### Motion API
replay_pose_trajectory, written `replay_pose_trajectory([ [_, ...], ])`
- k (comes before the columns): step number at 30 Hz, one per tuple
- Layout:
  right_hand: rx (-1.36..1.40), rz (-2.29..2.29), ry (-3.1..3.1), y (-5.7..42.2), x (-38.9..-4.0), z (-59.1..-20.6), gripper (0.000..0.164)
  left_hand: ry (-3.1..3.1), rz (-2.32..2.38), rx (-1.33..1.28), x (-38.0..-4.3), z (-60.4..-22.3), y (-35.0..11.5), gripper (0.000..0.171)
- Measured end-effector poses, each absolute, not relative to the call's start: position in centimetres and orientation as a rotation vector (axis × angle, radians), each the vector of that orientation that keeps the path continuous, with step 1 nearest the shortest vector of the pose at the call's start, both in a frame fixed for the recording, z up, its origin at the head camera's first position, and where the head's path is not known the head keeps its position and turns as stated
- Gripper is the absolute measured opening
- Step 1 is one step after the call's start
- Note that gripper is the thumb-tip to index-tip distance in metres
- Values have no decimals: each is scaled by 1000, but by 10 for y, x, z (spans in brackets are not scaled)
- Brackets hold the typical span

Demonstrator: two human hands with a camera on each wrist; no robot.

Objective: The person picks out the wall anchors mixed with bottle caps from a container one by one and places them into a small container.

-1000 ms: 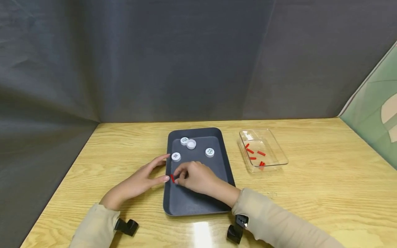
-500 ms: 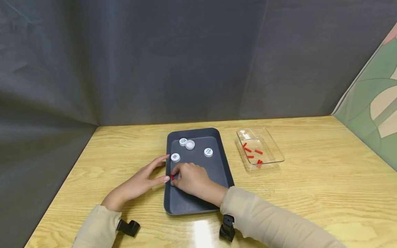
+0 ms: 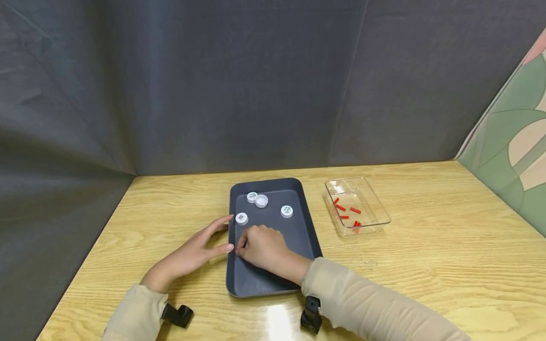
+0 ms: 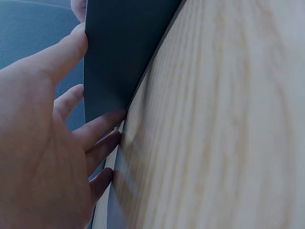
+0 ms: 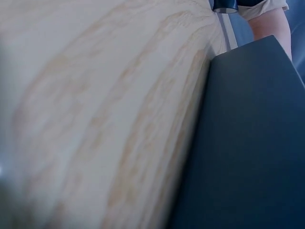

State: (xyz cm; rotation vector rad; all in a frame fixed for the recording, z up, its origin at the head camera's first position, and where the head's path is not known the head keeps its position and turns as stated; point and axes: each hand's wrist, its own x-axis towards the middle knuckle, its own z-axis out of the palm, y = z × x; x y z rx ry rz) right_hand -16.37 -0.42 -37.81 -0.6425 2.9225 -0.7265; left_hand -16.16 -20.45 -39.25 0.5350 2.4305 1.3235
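Observation:
Inside the dark grey tray (image 3: 279, 272), close to its left wall, my right hand (image 3: 264, 246) pinches a small red stick (image 3: 238, 249); the fingertips cover most of it. My left hand (image 3: 192, 253) steadies the tray's left side with straight fingers, thumb tip at the rim. The left wrist view has that hand (image 4: 52, 119) spread along the tray's outer wall (image 4: 119, 52). A white cap (image 3: 241, 218) with a printed square lies just beyond the right fingers. The right wrist view catches only the tray's side (image 5: 252, 138) and the table, not the right hand.
Farther up the tray are a patterned white cap (image 3: 252, 197), a hollow-side-up cap (image 3: 261, 201) against it, and another patterned cap (image 3: 286, 211). Right of the tray stands a clear plastic box (image 3: 375, 208) with several red sticks (image 3: 355, 210). A dark curtain (image 3: 256, 85) hangs behind the wooden table (image 3: 426, 246).
The right hand has moved slightly left and closed its fingertips on the red stick, which lay in plain sight one second ago. The left hand stays at the rim.

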Motion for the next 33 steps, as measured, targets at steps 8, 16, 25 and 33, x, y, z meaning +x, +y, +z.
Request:
replay_pose_trajectory([
  [8, -678, -708, 2907, -2, -165, -375, 14, 2428, 1330, 529, -162, -392, -204, 64],
  [16, -717, -657, 2907, 2, -164, -368, 16, 2421, 1337, 518, -163, -392, -205, 65],
  [25, -687, -909, 2896, 16, -162, -355, 9, 2436, 1330, 516, -162, -392, -205, 65],
  [33, -669, -1103, 2885, 40, -159, -342, 7, 2456, 1328, 544, -164, -395, -205, 66],
])
